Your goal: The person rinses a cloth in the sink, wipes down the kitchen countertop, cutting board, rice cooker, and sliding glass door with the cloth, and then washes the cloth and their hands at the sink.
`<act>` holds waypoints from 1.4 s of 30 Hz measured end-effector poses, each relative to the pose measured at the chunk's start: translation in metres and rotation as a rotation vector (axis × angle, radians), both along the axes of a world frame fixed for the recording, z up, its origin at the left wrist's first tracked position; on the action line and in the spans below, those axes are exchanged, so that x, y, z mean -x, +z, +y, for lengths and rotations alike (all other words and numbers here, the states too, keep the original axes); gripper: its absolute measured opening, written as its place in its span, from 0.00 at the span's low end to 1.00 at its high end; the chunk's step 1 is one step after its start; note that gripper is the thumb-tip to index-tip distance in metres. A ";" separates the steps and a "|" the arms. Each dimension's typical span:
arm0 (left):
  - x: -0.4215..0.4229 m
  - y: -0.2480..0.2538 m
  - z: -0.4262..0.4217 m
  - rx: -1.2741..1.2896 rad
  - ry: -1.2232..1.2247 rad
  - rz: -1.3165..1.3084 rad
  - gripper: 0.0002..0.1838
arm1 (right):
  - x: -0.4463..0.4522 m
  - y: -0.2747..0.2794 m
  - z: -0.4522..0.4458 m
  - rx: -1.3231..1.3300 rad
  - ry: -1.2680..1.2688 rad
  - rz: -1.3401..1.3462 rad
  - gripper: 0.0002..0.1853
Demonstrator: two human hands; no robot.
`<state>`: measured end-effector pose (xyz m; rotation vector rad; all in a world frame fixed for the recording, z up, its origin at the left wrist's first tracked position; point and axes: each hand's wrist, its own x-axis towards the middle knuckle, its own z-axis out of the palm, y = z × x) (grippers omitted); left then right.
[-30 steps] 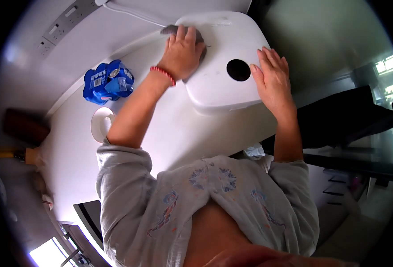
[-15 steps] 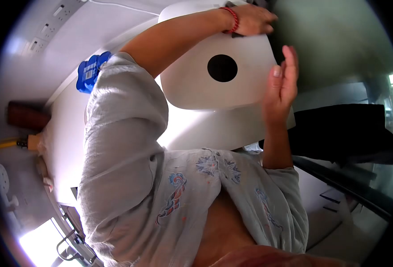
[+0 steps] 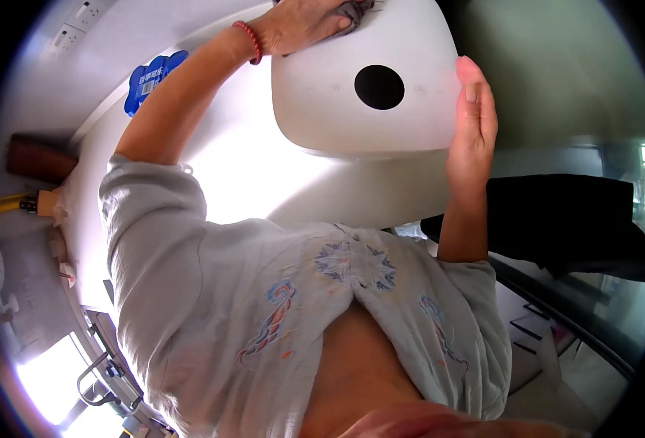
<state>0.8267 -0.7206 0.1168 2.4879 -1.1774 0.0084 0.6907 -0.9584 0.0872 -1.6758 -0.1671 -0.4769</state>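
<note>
A white, rounded-corner appliance with a black round disc on its top face is in front of me. Faint marks flank the disc. My left hand, with a red beaded bracelet at the wrist, presses a bunched dark grey cloth onto the far left part of that top. Part of the cloth is hidden under the fingers. My right hand lies along the appliance's right edge, fingers stretched out and the palm turned towards it. It holds nothing.
The appliance stands on a white surface. Left of it lies a blue package with a barcode. Wall sockets are at upper left, a brown object below. Black fabric is at right, beside a glassy panel.
My left hand has swept the cloth leftward from the far right corner of the top. My right hand has shifted slightly right and away, along the appliance's edge.
</note>
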 end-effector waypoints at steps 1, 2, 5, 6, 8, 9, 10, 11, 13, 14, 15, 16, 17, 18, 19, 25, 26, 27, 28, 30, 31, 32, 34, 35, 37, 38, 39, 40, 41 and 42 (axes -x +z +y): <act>0.005 -0.003 0.004 0.025 -0.016 -0.036 0.26 | 0.000 0.002 0.000 -0.042 -0.019 0.029 0.21; 0.007 -0.014 0.009 0.022 -0.090 -0.254 0.22 | -0.002 0.003 0.001 -0.086 -0.036 0.055 0.21; 0.031 -0.023 0.018 0.056 -0.117 -0.234 0.22 | -0.007 -0.003 -0.012 -0.063 0.021 0.046 0.22; 0.032 -0.020 0.017 0.051 -0.133 -0.240 0.22 | -0.008 -0.002 -0.013 -0.070 0.006 0.039 0.22; 0.033 -0.018 0.008 0.023 -0.019 -0.210 0.22 | -0.008 0.001 -0.014 -0.218 0.023 0.151 0.24; 0.030 -0.018 -0.002 0.025 -0.032 -0.209 0.22 | -0.006 -0.001 -0.015 -0.218 0.010 0.150 0.24; 0.022 -0.016 -0.017 0.020 0.012 -0.203 0.24 | -0.005 -0.002 -0.014 -0.221 0.014 0.113 0.26; 0.014 -0.013 -0.034 0.013 0.060 -0.197 0.25 | -0.005 -0.003 -0.013 -0.226 0.023 0.076 0.28; 0.003 -0.006 -0.068 -0.010 0.100 -0.185 0.27 | -0.004 0.000 -0.005 -0.321 -0.016 0.066 0.28; 0.002 0.000 -0.088 -0.025 0.088 -0.180 0.28 | -0.003 0.000 -0.003 -0.412 -0.058 0.059 0.27; 0.013 0.010 -0.109 -0.089 0.100 -0.102 0.28 | -0.005 -0.003 -0.007 -0.414 -0.064 0.055 0.27; 0.023 0.017 -0.126 -0.152 0.111 -0.026 0.28 | -0.010 -0.010 -0.014 -0.525 -0.054 0.041 0.28; 0.025 -0.004 -0.138 -0.103 0.022 -0.131 0.27 | -0.011 -0.015 -0.021 -0.636 -0.045 0.031 0.29; 0.026 -0.024 -0.145 -0.054 -0.065 -0.238 0.26 | -0.010 -0.016 -0.026 -0.637 -0.049 0.027 0.29; 0.042 -0.018 -0.149 -0.076 -0.109 -0.203 0.27 | -0.008 -0.017 -0.031 -0.789 0.004 0.067 0.29; 0.115 -0.018 -0.117 0.093 -0.181 -0.196 0.28 | -0.006 -0.018 -0.037 -0.805 0.162 0.166 0.25; 0.116 -0.018 -0.107 0.092 -0.176 -0.191 0.28 | -0.008 -0.021 -0.035 -0.806 0.164 0.172 0.25; 0.117 -0.016 -0.098 0.101 -0.114 -0.196 0.28 | -0.009 -0.024 -0.034 -0.669 0.174 0.116 0.24; 0.117 -0.014 -0.086 0.111 -0.051 -0.201 0.28 | -0.010 -0.026 -0.033 -0.529 0.185 0.059 0.22; 0.114 -0.011 -0.057 0.148 0.076 -0.201 0.31 | -0.009 -0.030 -0.032 -0.537 0.192 0.106 0.20; 0.108 -0.014 -0.040 0.170 0.145 -0.205 0.31 | -0.008 -0.032 -0.030 -0.408 0.133 0.108 0.19; 0.104 -0.010 -0.024 0.239 0.213 -0.219 0.29 | -0.007 -0.033 -0.028 -0.282 0.068 0.108 0.19; 0.092 -0.030 0.015 0.297 0.395 -0.175 0.29 | -0.004 -0.035 -0.028 -0.265 0.080 0.104 0.21; 0.095 -0.034 0.021 0.349 0.432 -0.095 0.30 | -0.004 -0.039 -0.028 -0.273 0.094 0.122 0.22; 0.110 -0.029 0.020 0.355 0.392 -0.061 0.32 | -0.008 -0.039 -0.027 -0.283 0.117 0.129 0.24; 0.121 -0.022 0.010 0.306 0.312 -0.101 0.33 | -0.008 -0.035 -0.026 -0.361 0.143 0.165 0.25; 0.131 -0.012 -0.001 0.196 0.277 -0.082 0.34 | -0.008 -0.032 -0.026 -0.439 0.167 0.205 0.26; 0.134 -0.005 -0.009 0.153 0.212 -0.036 0.35 | -0.008 -0.031 -0.026 -0.437 0.168 0.206 0.26; 0.126 0.001 -0.016 0.155 0.140 -0.060 0.34 | -0.008 -0.030 -0.026 -0.388 0.162 0.234 0.26; 0.113 0.004 -0.022 0.156 0.071 -0.086 0.34 | -0.008 -0.028 -0.026 -0.339 0.158 0.259 0.27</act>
